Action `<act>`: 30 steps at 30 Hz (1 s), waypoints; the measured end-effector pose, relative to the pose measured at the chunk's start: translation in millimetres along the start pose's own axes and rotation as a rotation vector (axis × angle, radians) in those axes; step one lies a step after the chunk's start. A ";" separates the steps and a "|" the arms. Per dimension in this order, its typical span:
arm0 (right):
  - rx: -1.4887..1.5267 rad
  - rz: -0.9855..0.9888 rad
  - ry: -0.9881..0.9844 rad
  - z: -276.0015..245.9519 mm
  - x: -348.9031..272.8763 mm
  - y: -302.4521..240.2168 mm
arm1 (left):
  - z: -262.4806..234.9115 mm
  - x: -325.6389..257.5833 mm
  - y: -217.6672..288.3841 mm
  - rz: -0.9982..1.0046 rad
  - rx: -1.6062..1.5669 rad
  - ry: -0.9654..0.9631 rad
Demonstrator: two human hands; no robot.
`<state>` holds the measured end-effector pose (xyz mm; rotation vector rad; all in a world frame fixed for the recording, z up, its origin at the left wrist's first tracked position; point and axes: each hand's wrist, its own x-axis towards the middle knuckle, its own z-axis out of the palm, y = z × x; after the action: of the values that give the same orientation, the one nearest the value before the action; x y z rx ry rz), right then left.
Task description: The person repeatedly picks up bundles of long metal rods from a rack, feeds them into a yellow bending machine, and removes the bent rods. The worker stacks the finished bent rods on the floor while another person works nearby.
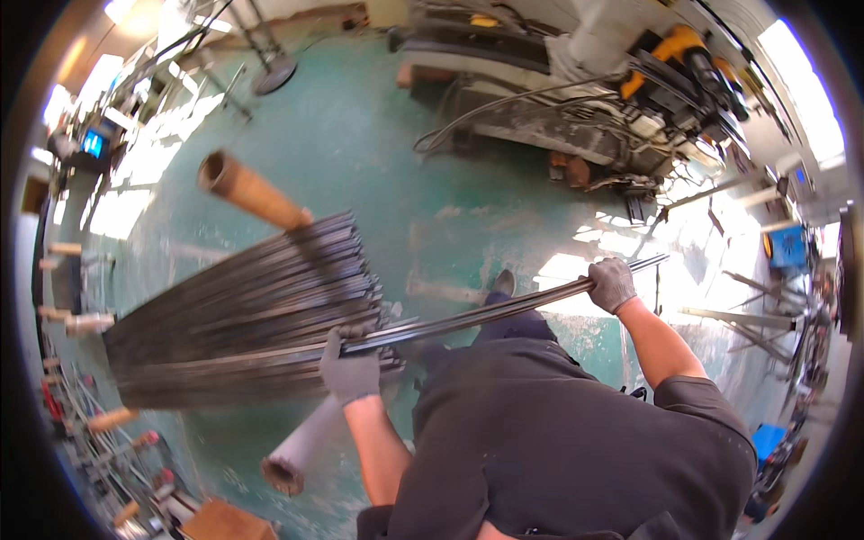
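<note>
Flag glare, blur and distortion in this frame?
Head view: bright light washes out the window at upper right and patches of the green floor on both sides; head view: the bar stack looks soft toward its left end, the held bars crisper; head view: the stack's outer edges curve, likely fisheye bend, with black vignetting at the rim.

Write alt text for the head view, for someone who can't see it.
The gloved left hand and gloved right hand hold a few long metal bars that slant up toward the right. At left is a large stack of similar bars, an orange tube and a pale tube jutting out on opposite sides. The floor is green.
</note>
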<state>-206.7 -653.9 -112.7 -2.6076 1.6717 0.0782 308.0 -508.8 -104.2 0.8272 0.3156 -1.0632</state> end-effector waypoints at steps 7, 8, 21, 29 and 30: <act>-0.125 0.906 0.551 61.2 -62.0 231.5 | 170.6 -16.4 19.2 0.160 0.038 -0.472; 0.395 1.309 0.576 31.0 -37.9 228.1 | 197.4 -21.5 -7.4 0.146 0.071 -0.548; 2.732 0.845 0.952 -5.5 90.9 322.6 | 458.6 14.0 -263.3 -0.082 0.357 -0.852; 2.427 0.802 1.237 -52.7 133.4 470.9 | 554.9 144.4 -281.1 -0.098 0.351 -1.026; 2.405 0.764 1.263 -49.9 143.2 489.9 | 560.5 161.7 -294.5 -0.114 0.340 -1.017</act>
<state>-591.3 -991.3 -76.9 0.0430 0.8381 -2.0026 46.2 -1089.5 41.7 0.4704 -0.6985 -1.5280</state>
